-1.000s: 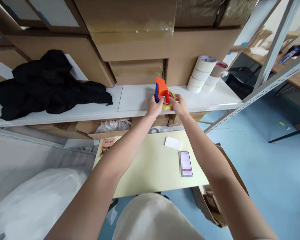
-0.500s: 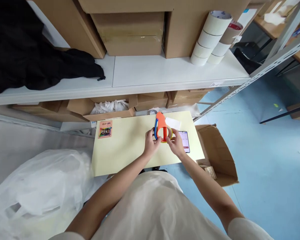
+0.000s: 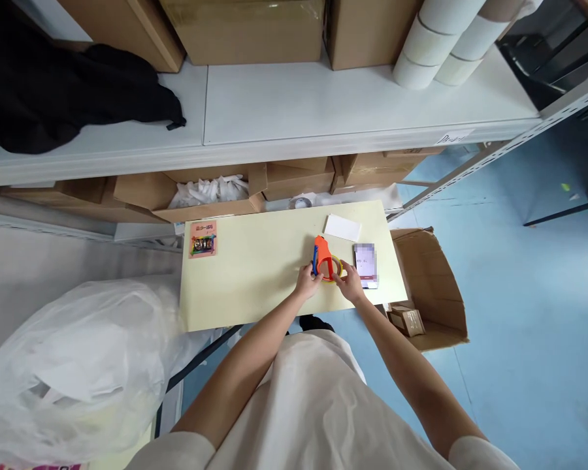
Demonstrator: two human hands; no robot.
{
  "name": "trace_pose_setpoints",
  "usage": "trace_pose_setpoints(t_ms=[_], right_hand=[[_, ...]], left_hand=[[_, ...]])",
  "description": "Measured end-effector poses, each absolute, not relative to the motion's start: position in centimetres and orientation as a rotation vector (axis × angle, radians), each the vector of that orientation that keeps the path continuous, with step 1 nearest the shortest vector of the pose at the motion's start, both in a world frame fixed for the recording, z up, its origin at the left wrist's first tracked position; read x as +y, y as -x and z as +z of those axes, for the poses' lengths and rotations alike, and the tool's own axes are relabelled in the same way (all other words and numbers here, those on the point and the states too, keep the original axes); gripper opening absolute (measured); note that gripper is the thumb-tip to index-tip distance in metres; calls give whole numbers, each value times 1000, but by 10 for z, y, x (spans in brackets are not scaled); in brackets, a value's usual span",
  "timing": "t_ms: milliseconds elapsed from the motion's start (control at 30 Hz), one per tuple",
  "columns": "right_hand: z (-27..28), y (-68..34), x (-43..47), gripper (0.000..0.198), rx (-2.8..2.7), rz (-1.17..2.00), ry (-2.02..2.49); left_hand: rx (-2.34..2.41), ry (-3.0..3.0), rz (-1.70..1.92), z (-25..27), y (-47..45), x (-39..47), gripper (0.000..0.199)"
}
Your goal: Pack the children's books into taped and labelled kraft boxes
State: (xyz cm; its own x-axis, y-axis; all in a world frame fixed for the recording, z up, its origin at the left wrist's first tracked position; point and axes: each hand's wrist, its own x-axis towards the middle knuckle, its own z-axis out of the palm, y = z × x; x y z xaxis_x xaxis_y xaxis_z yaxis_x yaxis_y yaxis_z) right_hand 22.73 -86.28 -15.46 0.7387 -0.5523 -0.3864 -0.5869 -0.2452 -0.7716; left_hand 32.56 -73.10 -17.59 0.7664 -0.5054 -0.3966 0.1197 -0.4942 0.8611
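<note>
An orange and blue tape dispenser (image 3: 322, 249) with a yellow-edged roll of tape (image 3: 338, 266) is held between both hands over the cream tabletop (image 3: 255, 267). My left hand (image 3: 308, 281) grips its left, blue side, fingers closed. On the other side, my right hand (image 3: 349, 282) has its fingers closed at the roll and the lower edge. Just right of that hand lies a phone (image 3: 366, 264), its screen lit. Behind the dispenser is a white rectangular card or box (image 3: 342, 227). A pink printed packet (image 3: 203, 239) lies at the table's far left.
A grey shelf (image 3: 294, 108) runs behind the table, carrying cardboard boxes, stacked tape rolls (image 3: 424, 46) and a black cloth (image 3: 78, 98). An open carton (image 3: 434, 287) stands on the floor at right. A large white plastic bag (image 3: 78, 372) bulges at left.
The view has tilted down, so the shelf sits higher in it. Both hands still hold the dispenser, now lower and nearer the tabletop, and the white card shows fully.
</note>
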Motion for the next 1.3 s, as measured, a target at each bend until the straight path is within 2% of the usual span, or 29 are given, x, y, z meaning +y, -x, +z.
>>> trace_pose_setpoints(t_ms=[367,667,767,867,1000,1067,1300], right_hand=[[-168,-231,-865,63,955,64,1919],[-167,-234,-863,67,1000,210,1926],[-163,-233,-861,71,1023,208,1996],[-155,-230,-858,71,1016,49,2111],[-137,-226,-850,63,822,-272,2192],[-128,-230,-842,57,677,-333,2182],[-124,-262,-791,39,278,-52,2138]], left_hand=[[-301,-1998,-808,-182,-329,-734,26],[-258,-2017,-914,-182,-330,-734,16],[-267,-1995,-959,-179,-333,-731,19],[-265,-1975,-1000,-172,-334,-721,27],[-234,-1954,-1031,-155,-330,-688,38],[-208,-1949,-1025,-145,-325,-663,39],[-15,-2063,-946,-118,-288,-564,46]])
